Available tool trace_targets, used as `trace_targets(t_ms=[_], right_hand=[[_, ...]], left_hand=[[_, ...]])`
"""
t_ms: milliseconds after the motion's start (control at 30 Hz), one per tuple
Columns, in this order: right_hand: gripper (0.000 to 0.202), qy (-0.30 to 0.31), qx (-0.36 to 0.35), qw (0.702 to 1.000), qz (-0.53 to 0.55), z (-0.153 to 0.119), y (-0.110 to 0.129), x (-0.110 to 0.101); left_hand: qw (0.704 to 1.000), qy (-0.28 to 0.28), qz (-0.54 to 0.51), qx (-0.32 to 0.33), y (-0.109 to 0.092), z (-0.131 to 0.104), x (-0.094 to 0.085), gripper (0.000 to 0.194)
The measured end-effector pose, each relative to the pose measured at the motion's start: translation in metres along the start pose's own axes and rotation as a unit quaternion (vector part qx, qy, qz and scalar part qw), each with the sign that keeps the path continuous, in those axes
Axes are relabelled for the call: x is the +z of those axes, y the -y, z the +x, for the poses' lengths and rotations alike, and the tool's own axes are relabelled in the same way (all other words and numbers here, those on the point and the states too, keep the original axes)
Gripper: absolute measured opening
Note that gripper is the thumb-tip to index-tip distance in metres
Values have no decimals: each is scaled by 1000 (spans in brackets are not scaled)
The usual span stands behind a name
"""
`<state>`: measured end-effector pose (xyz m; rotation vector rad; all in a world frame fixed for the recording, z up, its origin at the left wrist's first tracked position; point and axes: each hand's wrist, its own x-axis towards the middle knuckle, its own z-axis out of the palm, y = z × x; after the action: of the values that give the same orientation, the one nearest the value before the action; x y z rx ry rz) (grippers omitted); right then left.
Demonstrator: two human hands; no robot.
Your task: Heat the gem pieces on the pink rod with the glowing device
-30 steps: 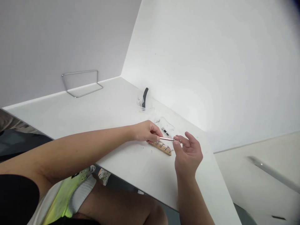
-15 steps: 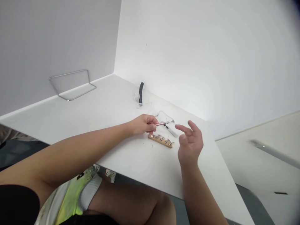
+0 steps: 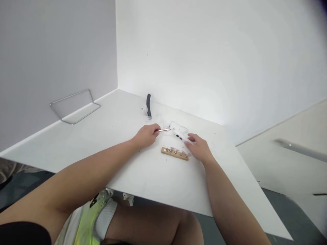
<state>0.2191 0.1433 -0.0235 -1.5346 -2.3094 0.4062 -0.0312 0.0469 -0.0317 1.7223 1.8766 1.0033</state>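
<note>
Head view: left hand (image 3: 146,136) pinches slim rod (image 3: 163,130), frame centre. Right hand (image 3: 201,148), right of centre, fingers narrowed at end of white device (image 3: 178,136); gripping or touching, cannot tell. Step seems: taking up device. Next calls for firm pinch, clear of wooden strip (image 3: 174,154) below.

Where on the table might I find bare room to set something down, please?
Bare tabletop shows between the wire frame and the black handle. Another patch lies between the wooden strip and the near edge, apart from specks beside the strip. It's crowded around the slim tool in the left hand and the white gadget at the right hand.
</note>
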Motion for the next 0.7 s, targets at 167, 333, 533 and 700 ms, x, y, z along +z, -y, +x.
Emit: trace_targets(t_ms=[167, 333, 533, 700], right_hand=[[44, 20, -24, 999, -29, 6, 5, 4], [35, 16, -31, 998, -46, 13, 12, 12], [33, -20, -5, 1000, -1, 15, 9, 8], [26, -47, 50, 994, 88, 16, -5, -6]], left_hand=[[999, -6, 36, -10, -1, 2, 2, 20], [999, -2, 49, -15, -2, 2, 2, 20], [999, -9, 41, -13, -3, 1, 2, 20], [999, -25, 40, -5, -6, -1, -1, 20]])
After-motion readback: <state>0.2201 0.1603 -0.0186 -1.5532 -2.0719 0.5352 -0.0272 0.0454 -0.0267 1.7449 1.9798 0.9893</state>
